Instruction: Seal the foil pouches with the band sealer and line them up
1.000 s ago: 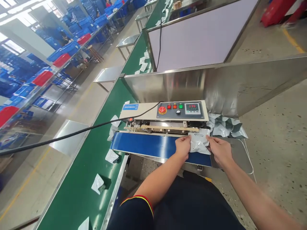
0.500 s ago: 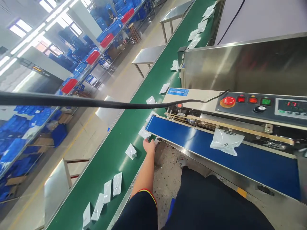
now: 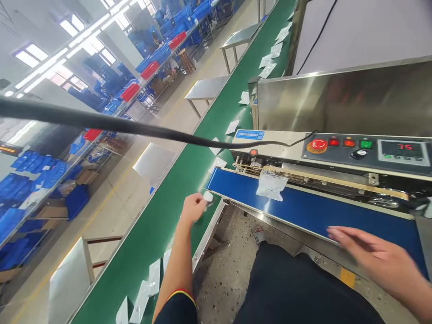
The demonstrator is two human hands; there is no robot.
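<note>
— Where's the clear plastic pouch [image 3: 272, 186]?
— Lying flat on the blue conveyor belt [image 3: 303, 202] of the band sealer [image 3: 332, 150], just in front of its brass-coloured sealing guide [image 3: 320, 181].
— And the left hand [image 3: 193, 208]?
— Over the green conveyor belt [image 3: 151, 238], fingers bunched at a small white pouch [image 3: 208, 196]. I can't tell whether they pinch it.
— The right hand [image 3: 374, 252]?
— Blurred, fingers spread flat, just above the near edge of the blue belt.
— What else is close?
— More white pouches [image 3: 154, 276] lie on the green belt, and a red stop button [image 3: 319, 145] sits on the sealer's panel.
</note>
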